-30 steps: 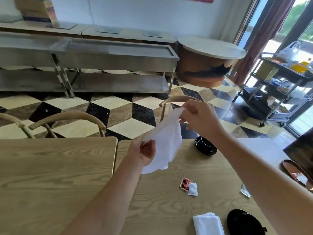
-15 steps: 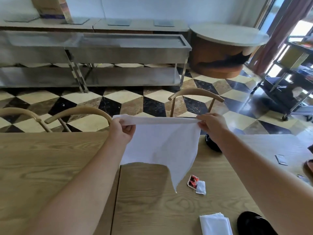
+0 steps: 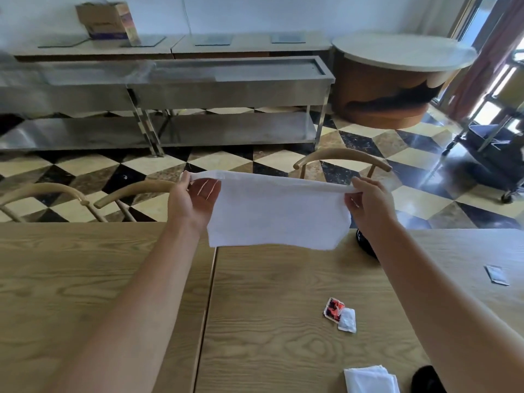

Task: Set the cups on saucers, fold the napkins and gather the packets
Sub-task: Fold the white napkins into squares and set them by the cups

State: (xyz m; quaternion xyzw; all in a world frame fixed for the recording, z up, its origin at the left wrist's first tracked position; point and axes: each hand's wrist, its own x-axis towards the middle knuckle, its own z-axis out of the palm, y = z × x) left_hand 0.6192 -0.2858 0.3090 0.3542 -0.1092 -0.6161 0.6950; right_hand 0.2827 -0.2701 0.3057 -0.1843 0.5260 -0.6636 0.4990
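A white napkin [image 3: 279,212] hangs stretched in the air above the far side of the wooden table [image 3: 269,321]. My left hand [image 3: 192,204] pinches its top left corner and my right hand [image 3: 371,205] pinches its top right corner. On the table lie a red packet [image 3: 333,307] and a white packet [image 3: 348,321] touching each other, and a grey packet [image 3: 496,275] further right. A folded white napkin [image 3: 370,380] sits at the near edge. A black saucer [image 3: 365,245] is partly hidden behind my right forearm. Another black dish [image 3: 426,380] shows at the bottom edge.
Three curved wooden chair backs [image 3: 341,156] stand along the table's far side. Beyond them are a checkered floor, steel serving counters [image 3: 226,86], a round table [image 3: 402,52] and a service cart [image 3: 499,154] at the right.
My hands moved further apart and pulled the napkin flat; its lower hanging point came up, leaving a wide, even sheet. The view tilted down slightly.
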